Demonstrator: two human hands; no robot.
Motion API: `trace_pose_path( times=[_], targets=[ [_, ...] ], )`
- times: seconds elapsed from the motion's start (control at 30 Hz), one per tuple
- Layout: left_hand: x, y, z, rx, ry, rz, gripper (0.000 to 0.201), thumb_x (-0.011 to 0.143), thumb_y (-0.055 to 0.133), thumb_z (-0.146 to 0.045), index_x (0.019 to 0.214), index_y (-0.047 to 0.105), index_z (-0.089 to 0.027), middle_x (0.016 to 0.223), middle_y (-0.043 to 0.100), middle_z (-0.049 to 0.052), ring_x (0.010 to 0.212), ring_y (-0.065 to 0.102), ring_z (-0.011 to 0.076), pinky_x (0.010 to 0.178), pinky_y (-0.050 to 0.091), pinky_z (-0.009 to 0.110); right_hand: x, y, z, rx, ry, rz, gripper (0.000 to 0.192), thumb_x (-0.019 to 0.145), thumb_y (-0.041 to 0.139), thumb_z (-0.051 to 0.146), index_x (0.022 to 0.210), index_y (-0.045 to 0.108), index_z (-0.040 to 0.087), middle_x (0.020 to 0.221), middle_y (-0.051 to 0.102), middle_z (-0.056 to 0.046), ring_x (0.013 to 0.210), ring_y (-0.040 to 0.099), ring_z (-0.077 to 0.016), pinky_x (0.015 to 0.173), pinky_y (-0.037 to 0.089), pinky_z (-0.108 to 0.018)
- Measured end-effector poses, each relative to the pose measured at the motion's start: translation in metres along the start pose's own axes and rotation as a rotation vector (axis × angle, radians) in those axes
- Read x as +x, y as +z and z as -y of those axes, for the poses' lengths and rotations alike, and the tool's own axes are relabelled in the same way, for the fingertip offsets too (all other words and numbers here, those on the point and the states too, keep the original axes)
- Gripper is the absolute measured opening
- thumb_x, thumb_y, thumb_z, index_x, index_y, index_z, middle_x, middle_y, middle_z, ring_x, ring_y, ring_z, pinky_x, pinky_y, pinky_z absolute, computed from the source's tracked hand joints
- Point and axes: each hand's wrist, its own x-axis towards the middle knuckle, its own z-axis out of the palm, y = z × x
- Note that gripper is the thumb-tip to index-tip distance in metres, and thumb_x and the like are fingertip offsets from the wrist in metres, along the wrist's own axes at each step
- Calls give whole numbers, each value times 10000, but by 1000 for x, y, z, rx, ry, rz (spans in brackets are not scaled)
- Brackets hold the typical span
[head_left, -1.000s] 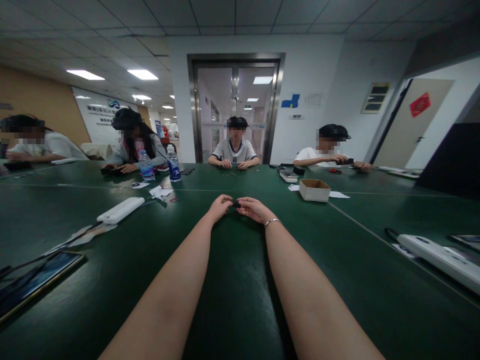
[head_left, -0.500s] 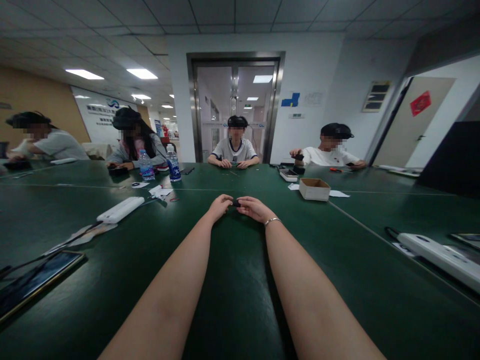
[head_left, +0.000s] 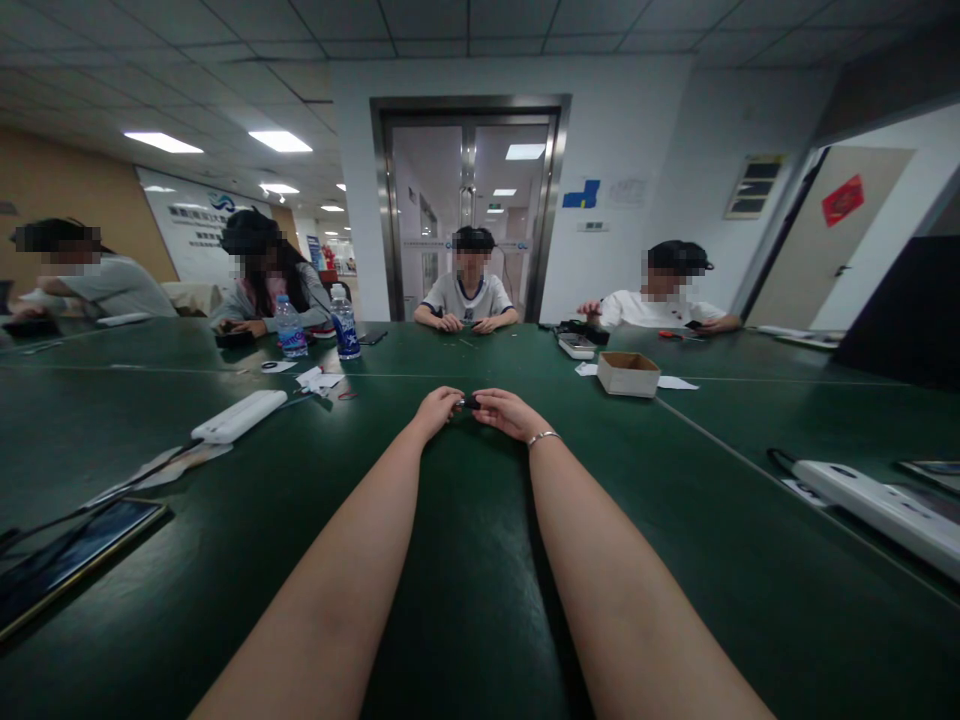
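Note:
Both my forearms stretch out over the dark green table (head_left: pixel 480 600). My left hand (head_left: pixel 438 409) and my right hand (head_left: pixel 505 411) meet at the table's middle, fingers pinched on a small black object (head_left: pixel 470 403) held between them. It is too small to identify. A thin bracelet (head_left: pixel 544 437) circles my right wrist.
A white power strip (head_left: pixel 238 417) lies left, a tablet (head_left: pixel 67 560) at the near left edge, another power strip (head_left: pixel 877 505) at right. A small cardboard box (head_left: pixel 628 375) and two water bottles (head_left: pixel 345 327) stand farther off. Several people sit around the far side.
My hands stay pinched on the small black object; the view has tilted slightly. The person at the far right has lowered a hand to the table.

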Motion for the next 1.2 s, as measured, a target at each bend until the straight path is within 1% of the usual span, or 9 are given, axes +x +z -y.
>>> trace_pose_path(
  times=[0.2,0.33,0.5,0.6,0.67,0.77,0.93,1.03,1.2],
  targets=[
    [-2,0,-2,7,9,0,256,764,463,-317,902,595,-147,599,517,-9,441,401,67,415,306,181,1,-1,-1,5,1,12,101,776,582,32,844,573,106,757,620,-68,585,616,-112,583,543,-214],
    [-5,0,-7,-1,12,27,298,801,397,-333,908,593,-136,538,491,-18,413,376,71,420,298,194,4,-4,-3,9,-5,26,103,761,606,44,830,575,113,747,620,-59,591,616,-114,583,545,-219],
    [-8,1,-11,-2,13,24,225,711,538,-235,908,587,-139,592,508,-27,447,392,61,451,319,189,5,-6,-4,0,-4,36,98,772,597,56,850,577,112,746,625,-64,609,619,-118,604,548,-223],
    [-8,1,-11,-9,38,51,262,773,465,-333,886,591,-133,545,483,-26,433,381,68,436,303,194,5,-5,-4,8,-9,35,101,770,595,48,845,577,113,755,625,-65,605,619,-116,603,550,-223],
    [-7,0,-9,-11,40,44,279,798,411,-325,892,592,-136,525,466,-28,429,379,70,434,297,192,5,-5,-3,10,-3,33,106,770,589,40,846,576,111,753,623,-65,602,620,-118,594,550,-220],
    [-5,0,-8,-15,2,15,228,756,456,-246,914,586,-145,582,498,-21,454,406,68,436,306,182,3,-3,-2,10,0,31,101,773,587,39,849,574,105,748,621,-70,598,620,-119,589,548,-217],
    [-4,-1,-6,-23,9,47,282,792,389,-295,918,585,-135,529,474,-21,427,387,74,427,301,187,1,-1,-1,6,-2,32,101,770,589,35,838,571,107,753,621,-70,592,621,-117,576,545,-209],
    [-4,-1,-7,-5,4,25,248,749,446,-246,922,590,-143,574,494,-18,448,402,68,431,307,181,1,-1,-1,5,-1,28,98,778,574,32,836,571,111,743,619,-61,590,621,-116,572,546,-206],
    [-4,-1,-7,4,16,48,275,765,422,-267,929,595,-131,580,497,-14,432,384,63,416,296,180,2,-2,-1,13,1,26,100,782,564,20,842,569,100,766,619,-70,594,622,-117,577,545,-210]
  ],
)
